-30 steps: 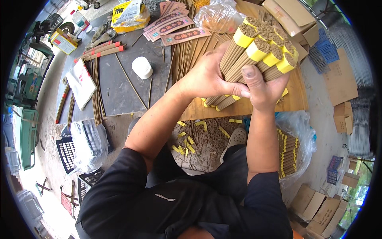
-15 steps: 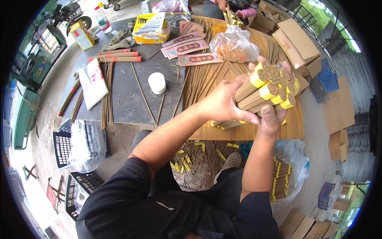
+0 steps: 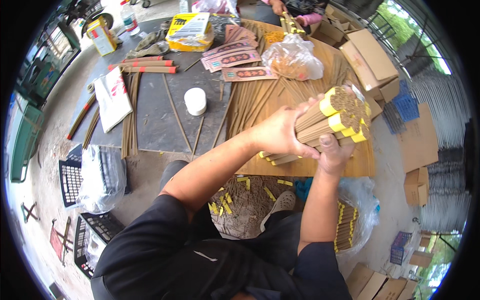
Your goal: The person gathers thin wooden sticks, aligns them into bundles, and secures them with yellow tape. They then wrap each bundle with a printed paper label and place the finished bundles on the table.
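Observation:
Both my hands grip a thick cluster of incense stick bundles (image 3: 320, 122), each bundle wrapped near its end with a yellow paper band. My left hand (image 3: 286, 131) presses on the cluster's left side, thumb below. From the lower right, my right hand (image 3: 336, 154) clasps it, thumb on the near side and its other fingers mostly hidden behind. The stick ends tilt up toward the right. Underneath, more yellow-banded bundles (image 3: 282, 158) lie on the wooden tabletop (image 3: 345, 167). Loose brown incense sticks (image 3: 250, 102) are spread left of the cluster.
Around the dark tabletop (image 3: 155, 110) are a white round container (image 3: 195, 101), printed paper packets (image 3: 249, 73) and a yellow box (image 3: 187, 32). A clear bag (image 3: 295, 57) sits beyond my hands. Opposite, a person's hand (image 3: 278, 7) holds bundles. Cardboard boxes (image 3: 370, 60) stand at right; crates (image 3: 102, 227) at lower left.
The cluster stays in both my hands and is turned slightly, with my right fingers now more hidden behind it. The whole view has shifted a little.

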A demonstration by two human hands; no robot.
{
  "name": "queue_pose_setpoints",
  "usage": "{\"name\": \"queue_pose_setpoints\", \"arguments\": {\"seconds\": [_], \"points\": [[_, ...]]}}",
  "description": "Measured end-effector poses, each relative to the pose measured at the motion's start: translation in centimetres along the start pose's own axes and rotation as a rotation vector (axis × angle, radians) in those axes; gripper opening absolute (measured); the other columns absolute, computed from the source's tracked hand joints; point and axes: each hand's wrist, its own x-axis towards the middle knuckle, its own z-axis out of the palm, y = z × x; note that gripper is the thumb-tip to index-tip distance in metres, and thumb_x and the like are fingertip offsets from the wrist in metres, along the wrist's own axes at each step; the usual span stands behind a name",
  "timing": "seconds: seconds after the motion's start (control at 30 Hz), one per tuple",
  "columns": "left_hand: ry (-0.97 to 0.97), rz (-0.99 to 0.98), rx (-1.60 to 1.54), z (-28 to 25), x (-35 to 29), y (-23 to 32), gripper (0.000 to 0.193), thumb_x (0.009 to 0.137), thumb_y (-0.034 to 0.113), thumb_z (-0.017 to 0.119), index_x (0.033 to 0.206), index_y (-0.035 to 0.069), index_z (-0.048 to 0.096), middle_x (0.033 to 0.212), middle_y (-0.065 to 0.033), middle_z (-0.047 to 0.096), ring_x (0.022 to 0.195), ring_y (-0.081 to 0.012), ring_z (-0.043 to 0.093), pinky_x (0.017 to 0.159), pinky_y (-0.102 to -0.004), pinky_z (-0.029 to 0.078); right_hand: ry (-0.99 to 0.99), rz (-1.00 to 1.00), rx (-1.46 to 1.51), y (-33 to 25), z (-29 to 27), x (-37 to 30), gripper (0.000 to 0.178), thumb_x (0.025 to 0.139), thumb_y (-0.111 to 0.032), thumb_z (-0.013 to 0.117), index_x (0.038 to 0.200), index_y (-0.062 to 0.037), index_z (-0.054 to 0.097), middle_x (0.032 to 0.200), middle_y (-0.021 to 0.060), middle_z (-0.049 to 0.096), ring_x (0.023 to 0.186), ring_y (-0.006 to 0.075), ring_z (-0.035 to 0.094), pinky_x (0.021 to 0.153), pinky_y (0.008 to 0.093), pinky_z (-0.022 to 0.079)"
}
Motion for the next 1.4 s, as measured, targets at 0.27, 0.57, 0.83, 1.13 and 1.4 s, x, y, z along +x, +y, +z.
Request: {"name": "queue_pose_setpoints", "arguments": {"seconds": [0.27, 0.57, 0.83, 1.13, 1.4], "points": [[-0.009, -0.064, 0.025, 0.3, -0.4, 0.1, 0.109, 0.062, 0.042, 0.096, 0.145, -0.007, 0.044, 0.125, -0.0243, 0.068, 0.116, -0.0371, 0.068, 0.102, -0.0427, 0.052, -0.033, -0.020, 0.003, -0.6, 0.3, 0.3, 0.111, 0.071, -0.029, 0.097, 0.153, 0.0072, 0.032, 0.126, 0.0170, 0.065, 0.115, 0.0249, 0.065, 0.104, 0.0391, 0.052], [-0.021, -0.023, 0.152, 0.4, -0.6, 1.0, 0.111, 0.062, 0.046, 0.097, 0.147, -0.001, 0.042, 0.135, -0.0224, 0.062, 0.119, -0.0354, 0.066, 0.104, -0.0435, 0.050, 0.028, -0.087, -0.053, -0.7, 1.0, -0.2, 0.110, 0.075, -0.039, 0.091, 0.153, 0.0106, 0.030, 0.124, 0.0188, 0.066, 0.110, 0.0258, 0.067, 0.102, 0.0411, 0.052], [-0.022, -0.092, 0.071, -0.4, -1.6, 4.1, 0.100, 0.063, 0.043, 0.093, 0.137, -0.008, 0.048, 0.117, -0.0255, 0.069, 0.105, -0.0385, 0.071, 0.094, -0.0435, 0.056, 0.062, -0.018, -0.048, -1.9, 2.7, -0.5, 0.118, 0.079, -0.065, 0.082, 0.159, 0.0009, 0.024, 0.120, 0.0211, 0.063, 0.104, 0.0305, 0.067, 0.095, 0.0476, 0.056], [0.110, -0.337, -0.217, -1.8, -2.5, 2.9, 0.096, 0.063, 0.027, 0.098, 0.139, -0.006, 0.049, 0.122, -0.0168, 0.067, 0.112, -0.0246, 0.067, 0.097, -0.0368, 0.054, 0.096, 0.202, 0.043, 1.0, 3.6, 1.5, 0.084, 0.094, -0.038, 0.076, 0.156, -0.0008, 0.034, 0.143, 0.0147, 0.053, 0.125, 0.0237, 0.057, 0.108, 0.0411, 0.046], [0.361, -0.288, -0.850, -6.1, -1.9, -1.9, 0.060, 0.078, 0.007, 0.084, 0.130, 0.002, 0.056, 0.113, -0.0084, 0.068, 0.100, -0.0198, 0.068, 0.092, -0.0378, 0.058, -0.083, 0.575, 0.136, 7.3, 6.9, 9.0, 0.054, 0.109, -0.044, 0.051, 0.143, -0.0022, 0.052, 0.136, 0.0086, 0.058, 0.124, 0.0166, 0.055, 0.108, 0.0323, 0.043]]}}
